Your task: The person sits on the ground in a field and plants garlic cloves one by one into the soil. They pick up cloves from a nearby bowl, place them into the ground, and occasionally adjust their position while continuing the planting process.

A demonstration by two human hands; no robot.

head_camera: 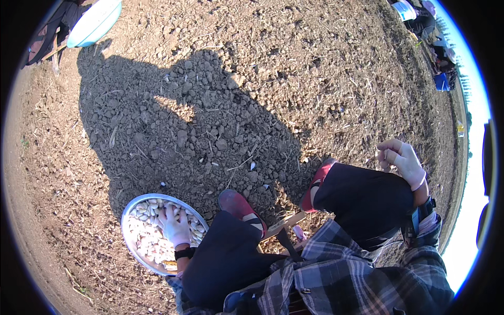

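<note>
My left hand (176,228), in a whitish glove, reaches into a round metal basin (124,226) full of garlic cloves (151,246). Its fingers are spread over the cloves, and the fingertips partly sink among them. A yellowish object (170,265) lies by the basin's near rim. My right hand (403,162), gloved too, is raised beside my right knee, off the soil. Its fingers are bent, and whether a clove is between them cannot be seen. Between my feet and ahead of them, a few pale cloves (252,165) lie on the crumbly soil (220,130).
Beneath me is a low wooden seat frame (285,225). My red shoes (240,206) stand on the soil. A pale blue basin (94,23) is at far left beside a person. People with a white bucket (404,10) and a blue container (442,82) are at upper right.
</note>
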